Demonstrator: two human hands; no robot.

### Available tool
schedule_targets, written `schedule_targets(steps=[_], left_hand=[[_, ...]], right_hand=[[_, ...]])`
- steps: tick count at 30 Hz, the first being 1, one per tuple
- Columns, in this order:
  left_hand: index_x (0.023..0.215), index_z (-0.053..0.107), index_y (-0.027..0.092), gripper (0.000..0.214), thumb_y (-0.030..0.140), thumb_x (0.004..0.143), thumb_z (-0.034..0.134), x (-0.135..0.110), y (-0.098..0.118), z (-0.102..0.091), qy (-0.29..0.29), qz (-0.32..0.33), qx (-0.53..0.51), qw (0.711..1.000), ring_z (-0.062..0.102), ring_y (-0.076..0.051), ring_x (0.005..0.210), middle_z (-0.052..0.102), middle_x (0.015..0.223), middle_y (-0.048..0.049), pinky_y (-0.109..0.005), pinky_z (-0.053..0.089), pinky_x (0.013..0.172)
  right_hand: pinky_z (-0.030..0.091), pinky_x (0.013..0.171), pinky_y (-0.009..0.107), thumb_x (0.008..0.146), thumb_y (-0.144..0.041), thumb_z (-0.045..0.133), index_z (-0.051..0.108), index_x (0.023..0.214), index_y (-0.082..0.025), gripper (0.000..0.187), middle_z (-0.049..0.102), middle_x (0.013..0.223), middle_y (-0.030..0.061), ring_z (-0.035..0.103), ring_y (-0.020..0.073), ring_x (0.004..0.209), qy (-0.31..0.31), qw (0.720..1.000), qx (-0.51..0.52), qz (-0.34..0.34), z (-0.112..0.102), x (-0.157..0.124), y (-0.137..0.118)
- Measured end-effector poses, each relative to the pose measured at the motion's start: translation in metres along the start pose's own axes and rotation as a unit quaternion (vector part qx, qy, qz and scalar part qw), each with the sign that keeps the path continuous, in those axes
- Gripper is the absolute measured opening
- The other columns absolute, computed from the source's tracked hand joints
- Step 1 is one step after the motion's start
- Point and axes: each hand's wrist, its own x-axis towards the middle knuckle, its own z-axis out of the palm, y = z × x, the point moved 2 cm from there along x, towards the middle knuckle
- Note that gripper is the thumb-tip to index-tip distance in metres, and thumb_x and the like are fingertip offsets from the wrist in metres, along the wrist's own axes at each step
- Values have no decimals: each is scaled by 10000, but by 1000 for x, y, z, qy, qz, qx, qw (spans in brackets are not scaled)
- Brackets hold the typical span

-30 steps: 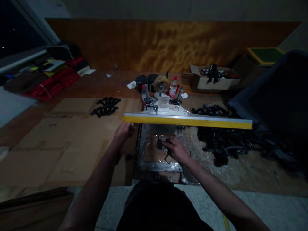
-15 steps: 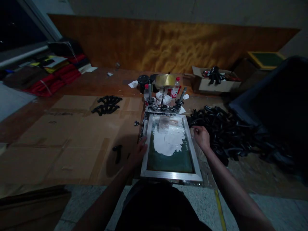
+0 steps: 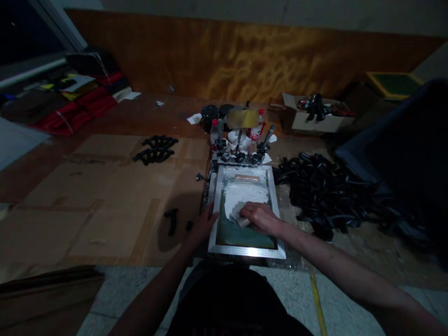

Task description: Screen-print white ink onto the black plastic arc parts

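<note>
- Lying flat in the middle of the head view, a rectangular screen with a silver metal frame point(image 3: 246, 253) and dark green mesh point(image 3: 245, 238) is set before the person's body.
- Much of the mesh is covered by a thick white paste point(image 3: 247, 192).
- A pale, flat scraper point(image 3: 242, 221) is gripped in the closed fingers of the right hand point(image 3: 259, 216); it is held at the near edge of the paste, over the mesh.
- The frame's left side is touched by the left hand point(image 3: 206, 222); whether its fingers are curled around the edge cannot be told in the dim light.
- Left of the screen, a broad brown cardboard sheet point(image 3: 94, 200) is spread. On it, one bent black piece point(image 3: 171, 223) is laid near the left hand, and two rows of similar black pieces point(image 3: 157, 156) are lined up farther back.
- Right of the screen, glossy black curved pieces point(image 3: 322, 186) are heaped loosely.
- Behind the screen, a yellowish roll of tape point(image 3: 242, 119) is flanked by red-capped clear plastic bottles point(image 3: 256, 130).
- At back right, an open cardboard box point(image 3: 318, 123) is filled with mixed items.
</note>
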Motion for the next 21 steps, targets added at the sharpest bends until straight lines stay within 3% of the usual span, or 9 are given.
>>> schedule_targets(steps=[2, 6, 9, 11, 14, 17, 19, 21], left_hand=[[1421, 522, 179, 576, 408, 894, 556, -1, 1, 0, 0, -11, -9, 1000, 642, -282, 1194, 665, 1332, -133, -421, 478, 1047], [1414, 519, 153, 608, 428, 875, 577, -2, 4, -1, 6, -22, -16, 1000, 684, -278, 1074, 711, 1222, -143, -415, 521, 966], [1413, 511, 133, 627, 445, 874, 574, -4, 4, -1, 6, -20, -19, 1000, 699, -273, 986, 736, 1129, -141, -425, 539, 916], [1412, 510, 132, 629, 450, 872, 574, -4, 5, -1, 3, -20, -30, 999, 701, -271, 960, 744, 1092, -138, -426, 547, 891], [1433, 486, 134, 675, 458, 851, 594, -7, 12, -5, -5, -30, -53, 998, 707, -268, 921, 747, 1067, -134, -413, 562, 844], [1428, 487, 132, 725, 486, 812, 628, -13, 32, -14, -1, -41, -69, 997, 708, -269, 843, 755, 979, -116, -396, 577, 751], [1341, 569, 143, 623, 513, 840, 582, -19, 53, -22, 24, -26, -78, 996, 705, -266, 887, 749, 1003, -116, -378, 578, 752], [1163, 671, 162, 471, 508, 897, 494, -20, 78, -31, 60, 14, -71, 996, 687, -255, 987, 735, 1076, -116, -364, 568, 825]], right_hand=[[431, 773, 287, 760, -100, 591, 694, 913, -200, 210, 709, 922, 58, 622, 215, 912, -2, 1000, 15, -4, -3, -2, 1], [448, 824, 336, 858, -145, 538, 700, 1010, -172, 224, 709, 981, 110, 601, 240, 945, 85, 996, -2, 33, 10, -1, 4], [470, 845, 356, 860, -129, 527, 677, 1110, -159, 293, 703, 1075, 135, 598, 241, 971, 105, 994, 11, -16, 30, -13, 0], [477, 834, 338, 856, -133, 540, 685, 1091, -171, 279, 711, 1029, 114, 613, 230, 954, 101, 994, 36, -28, 33, -16, -2], [477, 842, 313, 899, -205, 563, 672, 1191, -181, 312, 715, 1046, 101, 633, 230, 996, 116, 991, 56, 39, 9, 2, 6], [480, 843, 309, 918, -308, 607, 538, 1427, -225, 521, 693, 1182, 102, 639, 243, 1038, 157, 976, 54, 144, -35, 28, 31], [484, 819, 310, 909, -372, 630, 549, 1429, -239, 543, 699, 1169, 97, 655, 240, 974, 193, 959, 66, 195, -61, 29, 60], [487, 798, 309, 930, -410, 585, 648, 1315, -199, 444, 723, 1086, 98, 661, 224, 886, 257, 929, 96, 247, -76, 11, 95]])
